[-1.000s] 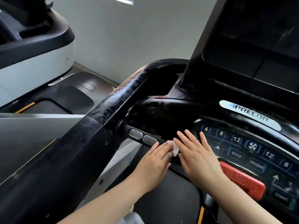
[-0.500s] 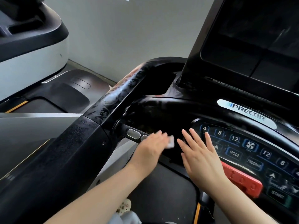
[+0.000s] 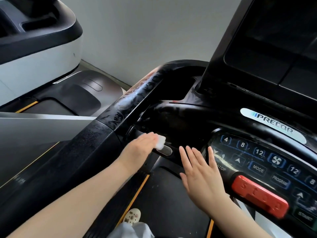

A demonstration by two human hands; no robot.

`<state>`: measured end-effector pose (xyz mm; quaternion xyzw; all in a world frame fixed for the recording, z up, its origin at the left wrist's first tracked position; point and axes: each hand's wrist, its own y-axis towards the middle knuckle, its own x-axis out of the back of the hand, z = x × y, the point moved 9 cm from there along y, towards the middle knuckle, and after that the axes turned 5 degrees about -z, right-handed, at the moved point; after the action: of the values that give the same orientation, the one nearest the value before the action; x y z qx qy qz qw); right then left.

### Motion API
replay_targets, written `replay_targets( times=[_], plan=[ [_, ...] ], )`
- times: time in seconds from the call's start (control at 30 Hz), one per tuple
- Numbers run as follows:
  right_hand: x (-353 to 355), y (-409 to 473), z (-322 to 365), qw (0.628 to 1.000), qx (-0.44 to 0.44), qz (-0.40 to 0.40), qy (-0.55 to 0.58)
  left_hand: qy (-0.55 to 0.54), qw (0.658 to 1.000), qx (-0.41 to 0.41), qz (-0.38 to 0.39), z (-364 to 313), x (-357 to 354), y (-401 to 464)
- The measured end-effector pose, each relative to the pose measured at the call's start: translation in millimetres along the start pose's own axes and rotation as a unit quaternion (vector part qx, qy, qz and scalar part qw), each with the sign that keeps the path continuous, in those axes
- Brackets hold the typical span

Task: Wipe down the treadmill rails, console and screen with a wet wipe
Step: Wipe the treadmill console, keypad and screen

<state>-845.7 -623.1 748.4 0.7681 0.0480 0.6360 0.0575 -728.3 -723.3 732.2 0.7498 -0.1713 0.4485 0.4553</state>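
My left hand point(image 3: 139, 148) lies flat on a small white wet wipe point(image 3: 160, 142) and presses it onto the short black front grip bar point(image 3: 165, 150) with its silver sensor pads. My right hand point(image 3: 199, 172) hovers beside it, fingers straight and spread, holding nothing. The black left rail point(image 3: 130, 100) shows wet streaks. The console point(image 3: 257, 157) with blue keys and the Precor badge lies to the right. The dark screen point(image 3: 274, 40) rises at the upper right.
A red stop button point(image 3: 259, 197) sits just right of my right hand. Another treadmill point(image 3: 37, 45), white and black, stands to the left. The belt point(image 3: 171, 203) with orange edge lines runs below, with my shoe point(image 3: 132, 215) on it. A grey wall is behind.
My left hand has slid the wipe leftward along the grip bar, from beside my right hand onto the left sensor pad. My right hand has stayed about where it was, fingers spread.
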Motion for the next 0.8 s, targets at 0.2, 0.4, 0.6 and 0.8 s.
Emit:
replay_targets(
  times=[0.2,0.4,0.6,0.8],
  plan=[
    [2,1,1,1.000,0.006,-0.024,-0.003,-0.025,0.981,0.183,-0.059,6,6,-1],
    [19,7,1,0.997,0.007,-0.073,0.003,-0.109,0.992,0.060,-0.003,-42,-13,18],
    [15,3,3,0.997,0.015,-0.073,-0.009,-0.036,0.991,0.131,0.017,33,5,8],
    [11,4,3,0.999,0.010,-0.047,-0.006,-0.012,0.962,0.273,-0.013,45,3,-5]
  ],
)
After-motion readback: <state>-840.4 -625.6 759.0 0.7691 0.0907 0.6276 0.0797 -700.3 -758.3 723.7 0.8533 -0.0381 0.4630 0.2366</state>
